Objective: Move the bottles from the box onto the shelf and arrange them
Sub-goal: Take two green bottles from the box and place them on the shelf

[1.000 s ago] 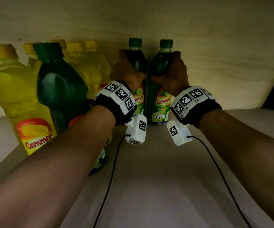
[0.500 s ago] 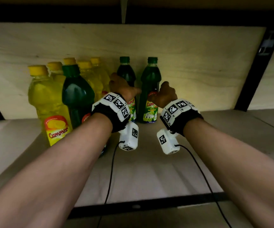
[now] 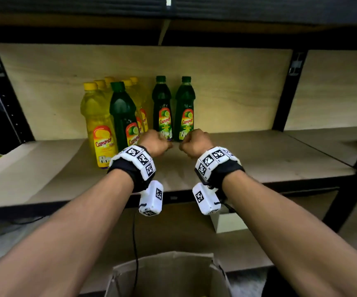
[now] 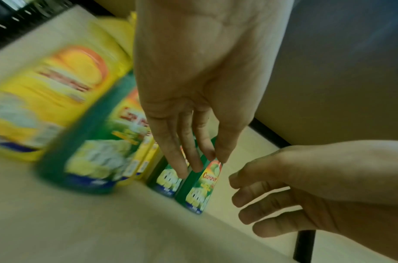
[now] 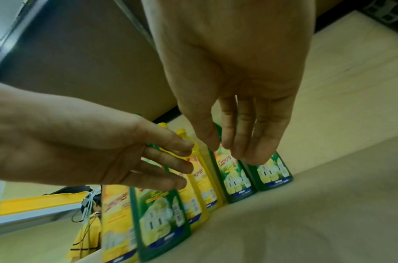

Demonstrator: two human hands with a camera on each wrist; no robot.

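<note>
**Hands free, next stop the box**

The shelf (image 3: 258, 159) carries the yellow bottles (image 3: 97, 116) at left and two green bottles (image 3: 174, 108) upright side by side at the back. The box (image 3: 169, 273) stands below, nearest the person. Both the left hand (image 3: 155, 143) and right hand (image 3: 195, 142) hang empty, fingers loosely relaxed, just in front of the green pair without touching. A good next reach drops straight down, clear of the standing bottles.

Plywood back panel (image 3: 226, 86), dim light
</note>
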